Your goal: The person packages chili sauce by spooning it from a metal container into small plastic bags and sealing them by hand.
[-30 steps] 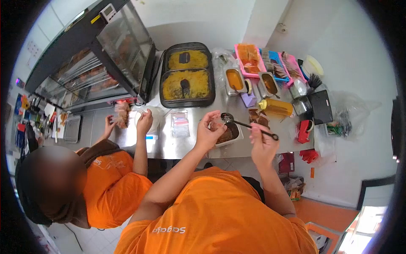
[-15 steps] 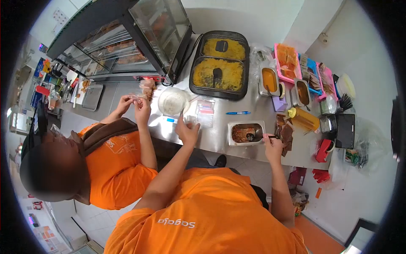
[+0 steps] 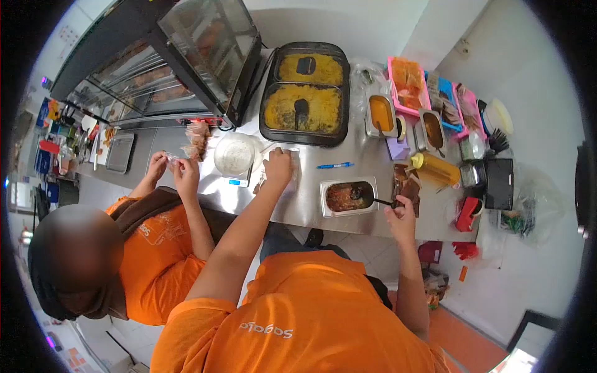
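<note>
My left hand [image 3: 278, 168] is over the clear plastic bags [image 3: 292, 176] on the steel table; its fingers are closed and mostly cover whatever they touch. Just left of it is a white bowl [image 3: 234, 155] on a scale [image 3: 238, 182] with a lit blue display. My right hand [image 3: 402, 214] holds the handle of a black ladle [image 3: 357, 192]. The ladle's head rests in a metal container [image 3: 331, 211] of reddish-brown chunky sauce. Above that container lies a blue pen [image 3: 335, 165].
A co-worker's hands [image 3: 172, 169] hold a small clear bag at left. Behind stand a glass warmer [image 3: 205, 56] and a black two-part pan [image 3: 267, 133] of yellow food. Right: sauce containers [image 3: 380, 116], a yellow bottle [image 3: 435, 169], pink trays [image 3: 423, 99], a red tape dispenser [image 3: 466, 214].
Since the earliest frame, my left hand has left the sauce container and moved left onto the plastic bags. My right hand has lowered the ladle into the sauce. The view has shifted.
</note>
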`<action>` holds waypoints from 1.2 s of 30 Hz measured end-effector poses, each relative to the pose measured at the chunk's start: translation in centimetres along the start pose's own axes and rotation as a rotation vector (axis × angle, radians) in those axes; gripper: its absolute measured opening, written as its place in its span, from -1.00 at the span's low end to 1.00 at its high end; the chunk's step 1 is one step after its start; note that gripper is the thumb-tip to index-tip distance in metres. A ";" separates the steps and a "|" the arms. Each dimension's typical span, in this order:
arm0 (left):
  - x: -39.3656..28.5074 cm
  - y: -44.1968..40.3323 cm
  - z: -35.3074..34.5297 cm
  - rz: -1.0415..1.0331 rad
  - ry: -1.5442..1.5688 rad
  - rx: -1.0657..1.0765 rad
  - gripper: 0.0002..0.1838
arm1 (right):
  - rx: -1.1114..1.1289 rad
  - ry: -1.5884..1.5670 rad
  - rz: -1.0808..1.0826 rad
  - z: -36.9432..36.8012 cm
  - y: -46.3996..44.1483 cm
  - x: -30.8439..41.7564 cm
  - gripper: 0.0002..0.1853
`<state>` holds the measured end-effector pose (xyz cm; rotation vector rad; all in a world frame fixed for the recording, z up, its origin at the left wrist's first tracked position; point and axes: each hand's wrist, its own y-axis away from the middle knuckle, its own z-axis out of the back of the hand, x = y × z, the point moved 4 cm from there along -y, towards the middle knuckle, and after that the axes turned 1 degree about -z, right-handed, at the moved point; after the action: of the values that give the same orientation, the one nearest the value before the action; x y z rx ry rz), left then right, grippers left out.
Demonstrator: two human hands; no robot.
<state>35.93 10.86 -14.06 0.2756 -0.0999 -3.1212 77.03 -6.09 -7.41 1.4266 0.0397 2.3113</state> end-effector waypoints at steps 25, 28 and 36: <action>-3.0 4.8 17.7 -0.304 0.401 -0.203 -0.87 | -0.090 0.014 0.826 -8.0 3.8 22.9 -0.49; -4.9 7.5 21.0 -0.268 0.577 -0.132 -0.71 | 0.343 -0.125 0.608 -15.5 -1.2 20.2 -0.50; -1.4 26.1 11.6 -0.095 1.426 0.322 -0.46 | 0.583 -0.354 0.276 -9.8 5.0 14.6 -0.70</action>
<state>35.29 -14.42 -0.74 2.2951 -0.5260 -2.1773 61.28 -3.43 1.53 2.2373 0.4721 2.3236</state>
